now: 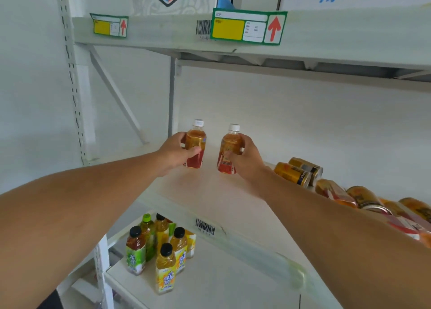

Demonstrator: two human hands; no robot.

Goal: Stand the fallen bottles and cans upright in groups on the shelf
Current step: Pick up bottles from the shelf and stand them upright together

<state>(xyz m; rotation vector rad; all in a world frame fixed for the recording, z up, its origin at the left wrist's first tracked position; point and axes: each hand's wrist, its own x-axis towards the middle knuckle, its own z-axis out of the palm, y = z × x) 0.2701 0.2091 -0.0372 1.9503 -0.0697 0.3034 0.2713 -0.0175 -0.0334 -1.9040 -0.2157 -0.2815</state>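
Observation:
Two small white-capped tea bottles with red-and-orange labels stand upright near the back left of the middle shelf (210,201). My left hand (173,153) grips the left bottle (196,138) around its middle. My right hand (246,157) grips the right bottle (229,143) the same way. Both bottle bases sit at or just above the shelf surface; I cannot tell if they touch. To the right, gold cans (295,171) and more orange bottles (335,192) lie on their sides along the shelf, partly hidden by my right forearm.
On the lower shelf (210,280) stands a group of upright bottles with black and green caps (163,245). The upper shelf edge (163,31) carries yellow price tags and a barcode, with cartons above. A white upright post (72,75) stands at the left.

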